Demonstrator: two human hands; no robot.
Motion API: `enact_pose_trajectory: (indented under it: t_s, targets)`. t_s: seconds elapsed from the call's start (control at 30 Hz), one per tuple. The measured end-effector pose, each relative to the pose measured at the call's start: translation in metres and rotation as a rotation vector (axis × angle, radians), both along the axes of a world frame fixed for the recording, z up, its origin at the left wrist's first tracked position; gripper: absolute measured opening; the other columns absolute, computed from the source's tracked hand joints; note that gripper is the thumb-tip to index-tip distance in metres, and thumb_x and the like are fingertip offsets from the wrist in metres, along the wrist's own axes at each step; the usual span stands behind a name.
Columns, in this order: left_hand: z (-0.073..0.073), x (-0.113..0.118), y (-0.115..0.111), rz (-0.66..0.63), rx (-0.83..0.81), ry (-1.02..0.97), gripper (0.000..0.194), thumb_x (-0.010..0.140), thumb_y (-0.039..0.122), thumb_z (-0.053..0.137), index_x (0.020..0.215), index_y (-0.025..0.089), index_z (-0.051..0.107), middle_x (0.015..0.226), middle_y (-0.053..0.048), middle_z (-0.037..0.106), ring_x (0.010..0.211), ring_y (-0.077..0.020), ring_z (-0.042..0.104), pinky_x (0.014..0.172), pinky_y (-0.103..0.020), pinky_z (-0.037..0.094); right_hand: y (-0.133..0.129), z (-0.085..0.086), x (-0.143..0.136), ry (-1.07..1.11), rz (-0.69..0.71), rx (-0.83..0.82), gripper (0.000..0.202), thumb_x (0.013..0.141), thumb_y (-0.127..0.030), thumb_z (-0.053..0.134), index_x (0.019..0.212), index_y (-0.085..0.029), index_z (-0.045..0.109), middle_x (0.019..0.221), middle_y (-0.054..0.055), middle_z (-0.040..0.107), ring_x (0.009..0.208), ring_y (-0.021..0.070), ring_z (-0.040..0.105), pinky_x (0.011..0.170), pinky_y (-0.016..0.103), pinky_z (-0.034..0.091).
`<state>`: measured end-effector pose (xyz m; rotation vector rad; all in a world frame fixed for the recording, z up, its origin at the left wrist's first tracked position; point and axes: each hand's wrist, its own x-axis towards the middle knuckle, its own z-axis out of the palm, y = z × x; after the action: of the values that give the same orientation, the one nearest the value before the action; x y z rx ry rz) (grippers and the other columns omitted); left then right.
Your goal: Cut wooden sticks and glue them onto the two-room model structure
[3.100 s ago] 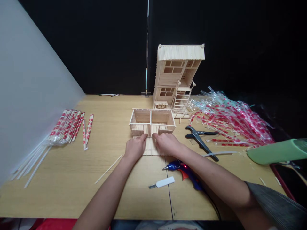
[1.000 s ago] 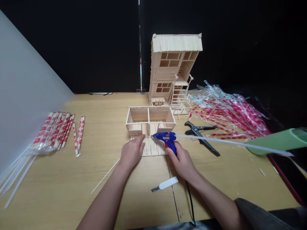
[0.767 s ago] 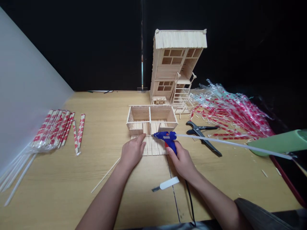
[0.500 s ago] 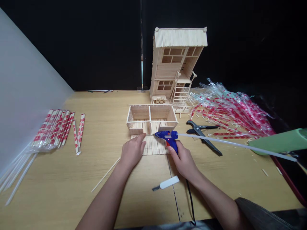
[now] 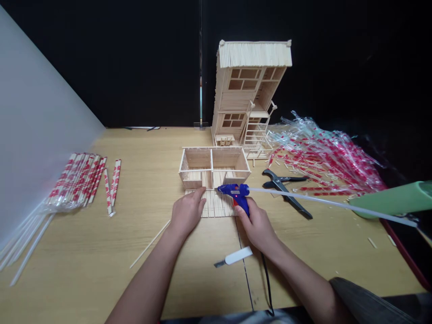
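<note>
One glue gun (image 5: 233, 190) in right hand (image 5: 258, 228) (handle (image 5: 244, 207) partly hidden).

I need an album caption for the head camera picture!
Left hand on a small wooden model, right hand holding a glue gun.

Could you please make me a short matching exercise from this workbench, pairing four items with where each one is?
Items
1. Blue glue gun
2. White-handled blade
3. Black plier-like tool
4. Two-storey stick house

Places
A. Lying on the table beside the heap of wrappers
B. Standing behind the roofless stick model
C. In the grip of the right hand
D. Lying on the table between the forearms

Right pairs: 1-C, 2-D, 3-A, 4-B
</note>
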<state>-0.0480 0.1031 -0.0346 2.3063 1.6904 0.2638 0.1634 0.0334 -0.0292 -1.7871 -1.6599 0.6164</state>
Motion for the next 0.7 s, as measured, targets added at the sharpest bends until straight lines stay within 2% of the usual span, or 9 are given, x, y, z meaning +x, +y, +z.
enact_pose_trajectory:
  t_s: [0.23,0.37,0.53,0.7]
  targets:
    - [0.000,-0.001,0.000,-0.004,0.000,0.003,0.038,0.099,0.032,0.048,0.136,0.027,0.055,0.120,-0.006,0.072,0.099,-0.0247,0.069,0.079,-0.034,0.051,-0.006,-0.001,0.011,-0.055,-0.013,0.024,0.037,0.098,-0.039,0.041,0.118,-0.012,0.056,0.089,0.012,0.073,0.079,0.0281,0.070,0.068,0.033,0.049]
    - [0.001,-0.001,-0.001,-0.001,-0.006,0.010,0.038,0.099,0.032,0.048,0.136,0.027,0.055,0.120,-0.006,0.072,0.100,-0.0247,0.069,0.080,-0.034,0.051,-0.004,0.001,0.008,-0.052,0.028,0.041,0.031,0.099,-0.037,0.041,0.114,-0.015,0.056,0.094,0.011,0.073,0.083,0.0276,0.070,0.070,0.032,0.049]
    - [0.005,0.000,-0.003,-0.005,-0.026,0.030,0.039,0.099,0.033,0.047,0.138,0.027,0.052,0.119,-0.006,0.072,0.102,-0.0245,0.069,0.081,-0.034,0.050,-0.006,0.004,0.006,-0.074,0.043,0.022,0.026,0.099,-0.036,0.041,0.109,-0.017,0.056,0.089,0.010,0.072,0.079,0.0270,0.069,0.068,0.032,0.049]
    - [0.010,0.001,-0.006,0.027,-0.040,0.073,0.030,0.099,0.033,0.048,0.126,0.025,0.057,0.108,-0.008,0.074,0.094,-0.0254,0.070,0.075,-0.033,0.050,-0.012,0.009,0.008,-0.035,0.058,0.053,0.024,0.099,-0.035,0.043,0.109,-0.018,0.056,0.092,0.009,0.071,0.082,0.0252,0.069,0.072,0.031,0.049]
